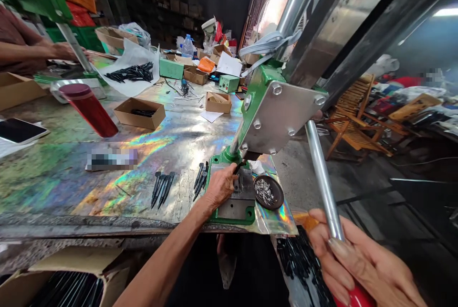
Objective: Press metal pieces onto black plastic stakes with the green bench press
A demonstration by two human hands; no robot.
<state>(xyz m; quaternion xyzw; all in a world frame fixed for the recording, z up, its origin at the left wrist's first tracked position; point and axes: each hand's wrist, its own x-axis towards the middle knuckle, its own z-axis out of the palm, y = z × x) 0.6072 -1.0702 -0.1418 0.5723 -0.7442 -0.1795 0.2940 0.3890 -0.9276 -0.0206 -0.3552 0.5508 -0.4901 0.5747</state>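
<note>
My left hand (221,186) is closed at the base of a green hand press (232,220). Its fingers pinch a small black piece (239,167) under the press head; the fingers partly hide it. At lower right, my right hand (358,264) wraps around the metal lever (324,183) of the press, near its red grip (359,296). Beside the base sits a round dark dish (279,200) of small silvery metal parts. Left of the base lie several black pointed stakes (163,188) with wider heads, in two small groups.
A red tumbler (89,111) and a cardboard box (143,118) of black pieces stand on the table at left. White paper (125,85) bears a black pile. Below the table edge are a carton (71,258) and a bag of black parts (304,269). Another person's arm (32,51) shows at far left.
</note>
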